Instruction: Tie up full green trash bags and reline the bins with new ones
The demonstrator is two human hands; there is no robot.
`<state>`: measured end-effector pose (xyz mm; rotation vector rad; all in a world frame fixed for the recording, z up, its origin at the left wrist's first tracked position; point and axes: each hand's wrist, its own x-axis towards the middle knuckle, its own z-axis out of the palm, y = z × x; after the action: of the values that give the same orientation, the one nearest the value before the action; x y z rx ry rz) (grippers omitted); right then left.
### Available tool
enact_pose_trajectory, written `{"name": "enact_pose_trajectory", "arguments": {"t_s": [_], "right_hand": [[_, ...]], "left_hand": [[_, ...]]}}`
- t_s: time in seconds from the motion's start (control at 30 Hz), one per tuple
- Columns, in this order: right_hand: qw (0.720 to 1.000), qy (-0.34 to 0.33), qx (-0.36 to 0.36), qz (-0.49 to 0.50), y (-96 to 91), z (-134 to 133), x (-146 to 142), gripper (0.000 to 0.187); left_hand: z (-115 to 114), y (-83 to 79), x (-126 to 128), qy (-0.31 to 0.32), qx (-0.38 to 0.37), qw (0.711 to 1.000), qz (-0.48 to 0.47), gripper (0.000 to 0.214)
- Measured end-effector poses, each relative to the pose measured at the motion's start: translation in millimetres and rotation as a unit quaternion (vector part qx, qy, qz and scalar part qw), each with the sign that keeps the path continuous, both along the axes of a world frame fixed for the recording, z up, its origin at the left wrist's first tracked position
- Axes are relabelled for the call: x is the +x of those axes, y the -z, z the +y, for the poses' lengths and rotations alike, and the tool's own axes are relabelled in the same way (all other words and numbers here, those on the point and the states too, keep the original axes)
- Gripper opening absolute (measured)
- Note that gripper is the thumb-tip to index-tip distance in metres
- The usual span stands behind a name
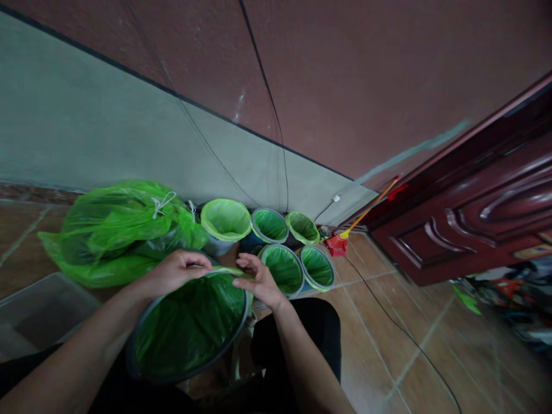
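A trash can (245, 313) stands tilted between my knees, its dark rim showing. Inside it hangs a green garbage bag (190, 328), its edge drawn up at the far side of the rim. My left hand (183, 269) is closed, pinching that edge between thumb and fingers. On the same edge, to the right, my right hand (261, 280) has the plastic between its thumb and curved fingers. A narrow strip of the bag stretches between the two hands. My left forearm covers part of the can's left side.
Several lined trash cans (280, 269) stand by the wall. Tied green bags (125, 230) lie at left, near a clear plastic bin (47, 313). A red dustpan (337, 245) and a yellow-handled broom (371, 207) are by the door (466, 213). A black cable (401, 330) crosses the floor.
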<state>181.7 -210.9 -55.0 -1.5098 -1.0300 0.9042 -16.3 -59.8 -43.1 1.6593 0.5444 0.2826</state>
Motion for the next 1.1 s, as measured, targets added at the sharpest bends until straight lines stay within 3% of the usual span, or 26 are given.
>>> {"name": "enact_pose_trajectory", "arguments": {"t_s": [0.03,0.1,0.2,0.27,0.37,0.57,0.77,0.97,1.1], "right_hand": [[0.998,-0.041,-0.019,-0.045,-0.5,3.7,-2.6,0.067],[0.986,-0.090,-0.038,-0.137,-1.1,10.3,-8.8,0.048],[0.965,-0.099,-0.029,-0.242,-1.1,15.4,-15.9,0.015],[0.962,-0.094,-0.020,-0.257,0.6,15.1,-16.5,0.010],[0.972,-0.063,-0.018,-0.226,6.9,11.6,-11.6,0.010],[0.997,0.029,-0.056,-0.052,16.9,2.8,-1.8,0.021],[0.987,0.056,-0.110,0.103,18.1,-8.1,-2.8,0.031],[0.995,0.012,-0.086,0.051,26.4,-7.8,-6.5,0.030],[0.997,0.048,-0.044,0.040,26.7,-1.6,-8.7,0.025]], "left_hand": [[-0.5,2.3,1.3,0.009,0.010,1.000,0.000,0.030],[-1.4,6.4,3.1,0.022,0.029,0.999,0.001,0.028],[-1.0,9.4,3.1,0.028,0.034,0.999,0.005,0.030],[1.6,9.5,0.1,0.024,0.022,0.999,0.003,0.037],[9.8,9.3,-8.5,0.030,0.018,0.999,0.028,0.046],[23.8,13.6,-19.1,0.042,0.009,0.992,0.117,0.038],[17.2,11.8,-9.6,-0.040,-0.066,0.992,0.099,0.037],[15.6,19.0,1.1,-0.040,-0.022,0.995,0.091,0.034],[17.4,20.9,4.0,-0.024,0.017,0.995,0.092,0.035]]}}
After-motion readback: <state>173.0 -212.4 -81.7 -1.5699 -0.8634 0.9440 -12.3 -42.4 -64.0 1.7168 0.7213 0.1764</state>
